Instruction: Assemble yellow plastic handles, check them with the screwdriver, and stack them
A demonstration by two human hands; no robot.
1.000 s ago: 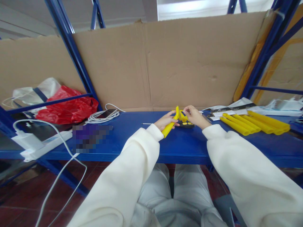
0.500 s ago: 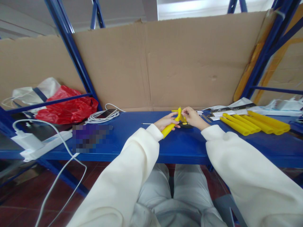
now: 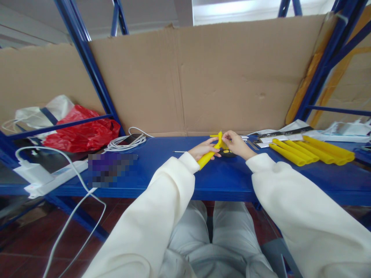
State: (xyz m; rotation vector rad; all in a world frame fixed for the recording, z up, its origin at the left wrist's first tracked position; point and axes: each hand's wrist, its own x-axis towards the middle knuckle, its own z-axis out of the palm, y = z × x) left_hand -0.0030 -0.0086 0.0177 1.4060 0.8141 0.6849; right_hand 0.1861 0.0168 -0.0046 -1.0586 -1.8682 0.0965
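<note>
My left hand (image 3: 204, 149) is wrapped round a yellow tube (image 3: 205, 159) that looks soft, like a foam or plastic sleeve. The tube slants up to the right, and its top end looks flattened and bent. My right hand (image 3: 236, 144) is closed in a pinch at that top end, thumb and forefinger together. Just under my hands lies a black-and-yellow object (image 3: 226, 153), partly covered, its kind unclear. A thin metal rod (image 3: 179, 151) lies left of my left hand; its other end is hidden.
Several yellow tubes (image 3: 315, 151) lie in a row at the right, before white packaging (image 3: 279, 136). On the left are a white power strip (image 3: 58, 177), coiled white cable (image 3: 124, 143) and a red plastic bag (image 3: 84, 129). Cardboard (image 3: 232, 77) stands behind the blue table (image 3: 162, 175).
</note>
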